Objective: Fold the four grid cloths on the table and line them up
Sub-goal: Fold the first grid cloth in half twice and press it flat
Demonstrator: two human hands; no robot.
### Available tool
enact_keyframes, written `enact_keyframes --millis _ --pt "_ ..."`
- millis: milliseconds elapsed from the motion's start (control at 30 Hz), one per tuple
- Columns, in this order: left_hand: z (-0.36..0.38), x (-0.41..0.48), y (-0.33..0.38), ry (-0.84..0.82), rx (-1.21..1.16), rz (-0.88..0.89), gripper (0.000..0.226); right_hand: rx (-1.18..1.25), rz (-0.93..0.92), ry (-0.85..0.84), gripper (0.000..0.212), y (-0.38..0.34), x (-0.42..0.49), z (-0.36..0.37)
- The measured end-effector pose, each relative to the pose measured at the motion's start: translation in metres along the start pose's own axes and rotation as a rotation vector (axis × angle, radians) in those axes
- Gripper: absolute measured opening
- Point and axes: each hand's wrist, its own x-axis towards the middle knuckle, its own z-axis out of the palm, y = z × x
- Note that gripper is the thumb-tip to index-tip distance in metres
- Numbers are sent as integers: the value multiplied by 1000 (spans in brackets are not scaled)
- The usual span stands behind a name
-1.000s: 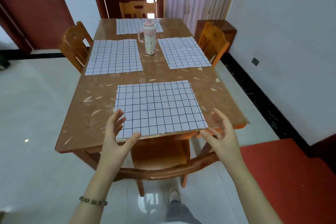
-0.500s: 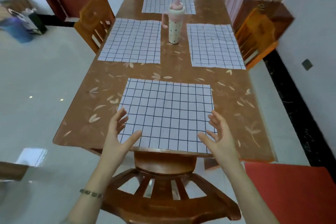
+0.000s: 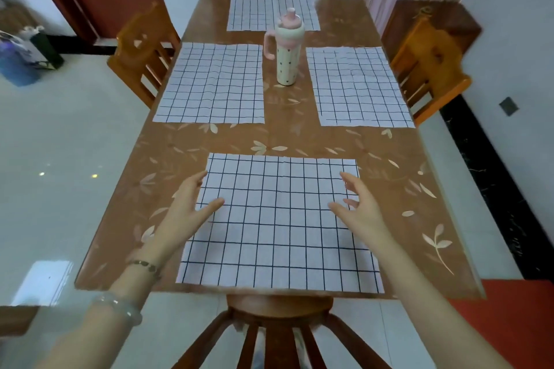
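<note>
Wooden table (image 3: 299,141) carrying four grid cloths, all flat and unfolded.
Near cloth (image 3: 278,237) lies at 6 o'clock by the table edge, left cloth (image 3: 212,84) at 10 o'clock, right cloth (image 3: 359,87) at 2 o'clock, far cloth (image 3: 257,12) at 12 o'clock. Left hand (image 3: 189,207) is over the near cloth's 9 o'clock edge and right hand (image 3: 359,207) over its 3 o'clock side. Both have fingers spread and grasp nothing; contact with the cloth cannot be told. Bottle (image 3: 287,54) stands upright between left and right cloths.

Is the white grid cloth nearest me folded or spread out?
Spread out: the nearest white grid cloth lies flat as a single layer, with no folded edge.
</note>
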Motion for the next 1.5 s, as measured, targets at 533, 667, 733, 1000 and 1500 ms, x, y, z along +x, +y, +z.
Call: enact_keyframes --millis 533,667,733,1000,1500 --pt "31 203 -99 -162 711 17 62 -576 143 3 45 123 194 -15" --pt "28 218 -112 -117 732 49 59 -729 121 -26 50 131 214 -23" --pt "25 223 -115 -117 729 44 51 -787 100 -60 48 131 220 -25" --pt "24 230 -109 -115 616 -102 18 -669 208 -78 18 120 228 -29" --pt "-53 167 -31 156 121 4 9 -176 96 182 22 32 174 -72"
